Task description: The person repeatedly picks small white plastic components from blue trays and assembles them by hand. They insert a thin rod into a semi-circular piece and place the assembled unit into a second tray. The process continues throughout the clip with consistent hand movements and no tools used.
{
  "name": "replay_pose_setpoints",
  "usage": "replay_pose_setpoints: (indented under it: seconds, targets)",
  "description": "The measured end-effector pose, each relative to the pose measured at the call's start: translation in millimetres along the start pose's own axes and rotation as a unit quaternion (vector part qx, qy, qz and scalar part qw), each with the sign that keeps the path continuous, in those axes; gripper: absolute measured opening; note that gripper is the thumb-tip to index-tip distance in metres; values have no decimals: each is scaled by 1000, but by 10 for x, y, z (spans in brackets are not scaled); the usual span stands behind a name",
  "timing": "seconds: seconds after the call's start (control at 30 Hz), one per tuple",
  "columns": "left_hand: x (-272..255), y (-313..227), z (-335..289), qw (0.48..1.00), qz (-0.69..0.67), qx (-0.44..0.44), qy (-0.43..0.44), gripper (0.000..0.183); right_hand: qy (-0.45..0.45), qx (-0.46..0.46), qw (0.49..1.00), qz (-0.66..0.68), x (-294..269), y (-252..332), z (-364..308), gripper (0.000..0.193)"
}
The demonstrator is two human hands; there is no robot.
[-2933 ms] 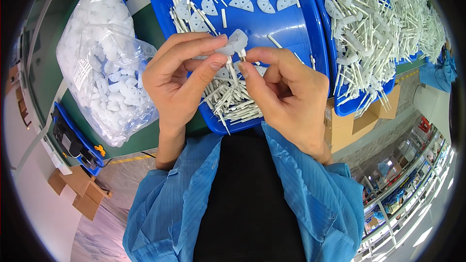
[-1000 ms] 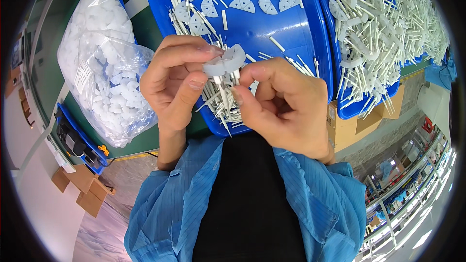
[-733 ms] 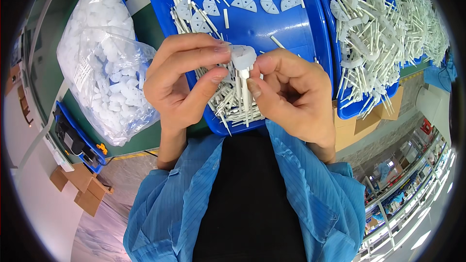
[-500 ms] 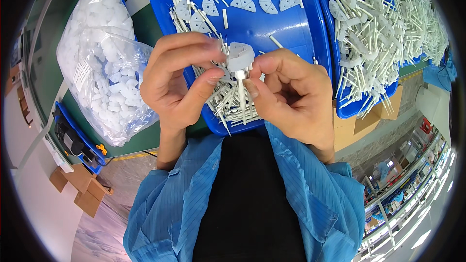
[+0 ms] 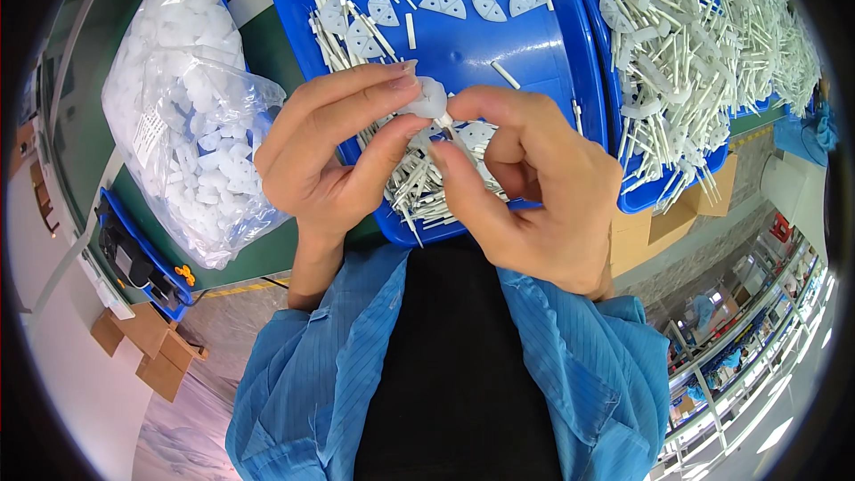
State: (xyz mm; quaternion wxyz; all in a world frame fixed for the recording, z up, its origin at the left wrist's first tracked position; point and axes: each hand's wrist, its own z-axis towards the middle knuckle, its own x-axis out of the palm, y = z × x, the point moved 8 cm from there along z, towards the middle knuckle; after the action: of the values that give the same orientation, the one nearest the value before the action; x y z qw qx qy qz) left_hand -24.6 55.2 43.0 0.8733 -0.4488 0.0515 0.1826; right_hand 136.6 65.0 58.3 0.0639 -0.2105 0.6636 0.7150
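My left hand pinches a small white plastic piece between thumb and fingertips, over the near part of a blue tray. At the right of that piece is my right hand, its index fingertip against it and the thumb just below. A short white rod end shows under the piece, between the right thumb and index finger; most of it is hidden. Below the hands lies a heap of thin white rods. Half-round white pieces with holes lie scattered in the tray's far part.
A clear plastic bag full of white pieces lies on the green table at left. On the right, another blue tray is heaped with assembled pieces and rods. A cardboard box sits below it, and a small blue tray holds a black device.
The white piece has turned and tilted between my hands, so its rod no longer points toward me in full view. My left fingers have closed further over it; my right thumb has shifted left.
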Motion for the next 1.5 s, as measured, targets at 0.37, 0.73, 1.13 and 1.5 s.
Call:
replay_pose_setpoints:
  seconds: [0.37,0.73,1.13,1.5]
  targets:
    - [6,-108,9,996,44,41,66,30,-22,-4,1000,5,-16,-57,-18,20]
    - [22,-90,7,997,26,23,65,28,5,85,992,92,-26,-175,4,19]
    - [31,-56,-7,998,9,21,56,27,-53,22,996,72,-47,-131,-44,15]
    - [-47,245,-172,954,-245,-170,-33,25,51,77,989,119,122,-145,-63,20]
